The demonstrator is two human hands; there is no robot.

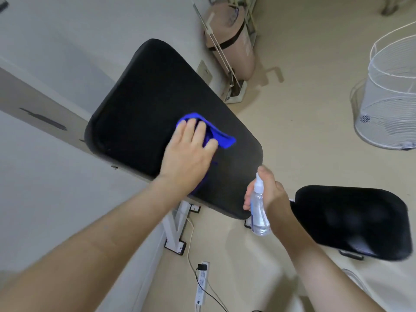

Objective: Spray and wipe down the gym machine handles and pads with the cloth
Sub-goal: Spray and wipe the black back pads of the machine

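Head view: a grey wall point(45, 176) fills the left of the frame. A big pad point(139, 104), black and tilted, runs from upper centre down toward lower centre. The left hand point(189, 152) lies on it at mid-frame with its fingers stretched out flat and slightly spread, pressing a blue cloth point(221, 137) against the pad. The cloth is bunched and shows past the fingertips, toward the pad's right edge.

Below the pad, at lower centre, stand the white legs point(175, 228) of the machine, with black feet on the beige floor point(304, 86). A power strip point(201, 287) with a plugged-in cable lies near the bottom edge.

At top centre a rolled mat point(238, 48) leans by the wall.

Right of centre, the right hand point(273, 192) is wrapped round a clear bottle point(260, 219) with a white spray head. It is held just off the big pad's lower corner, nozzle up and index finger on top.

A small pad point(351, 221), also black, sits at lower right. A white wire basket point(387, 97) stands at the right edge.
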